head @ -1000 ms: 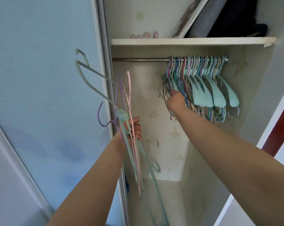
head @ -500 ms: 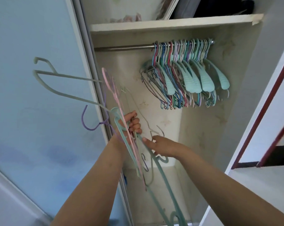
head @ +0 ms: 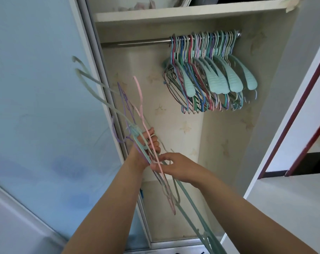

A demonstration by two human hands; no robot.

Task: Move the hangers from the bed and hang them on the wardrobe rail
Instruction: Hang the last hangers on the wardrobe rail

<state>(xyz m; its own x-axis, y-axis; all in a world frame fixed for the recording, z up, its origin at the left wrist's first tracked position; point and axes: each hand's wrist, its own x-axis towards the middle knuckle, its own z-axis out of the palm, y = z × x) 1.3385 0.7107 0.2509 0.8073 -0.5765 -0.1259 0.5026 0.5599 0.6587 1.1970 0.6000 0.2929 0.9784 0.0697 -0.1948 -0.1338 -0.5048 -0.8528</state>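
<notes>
Hangers already on the wardrobe rail crowd its right end in a dense row, hooks over the bar, broad teal shoulders fanned toward the side wall; the left stretch of the rail is bare. A second earlier the right hand was up among that row, and it has since dropped away from the rail to the loose bundle of hangers held low in front of the open wardrobe. That reads as one hanger delivered and the next being fetched, so the task looks well along but not finished (several thin hangers remain in the bundle, I cannot count them exactly).

The bundle itself has barely shifted: a pale green hanger juts up and left across the blue sliding door, a pink one and a purple one rise beside it, and long teal arms trail down past the forearms toward the wardrobe floor.

The left hand grips the bundle near its middle, fingers curled tightly round the stems. The right hand sits just below and beside it, touching the bundle, its thumb and fingertips closing in a pinch on the thin pink and pale wires where they cross. Which single hanger it has is unclear. Tangled hooks could drag neighbours out when it lifts.
</notes>
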